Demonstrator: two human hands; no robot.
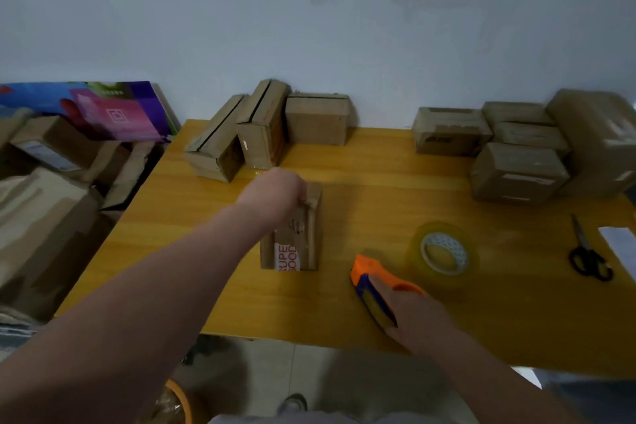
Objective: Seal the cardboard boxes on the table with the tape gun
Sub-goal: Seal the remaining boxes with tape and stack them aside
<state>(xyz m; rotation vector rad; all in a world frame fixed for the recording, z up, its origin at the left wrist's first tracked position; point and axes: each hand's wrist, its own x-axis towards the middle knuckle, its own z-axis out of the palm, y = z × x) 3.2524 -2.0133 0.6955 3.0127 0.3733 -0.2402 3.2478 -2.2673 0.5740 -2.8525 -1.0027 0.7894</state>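
Observation:
A small cardboard box (299,244) with red-and-white printed tape lies in the middle of the yellow table (378,203). My left hand (275,191) grips its far end from above, fingers curled over the edge. My right hand (418,317) holds the orange and blue tape gun (373,286) low over the table, to the right of the box and apart from it. A roll of clear tape (444,253) lies flat just beyond the tape gun.
Three cardboard boxes (265,129) stand at the back left against the wall. Several more boxes (516,148) are stacked at the back right. Black scissors (586,253) lie near the right edge. Piled cartons (51,189) fill the floor left of the table.

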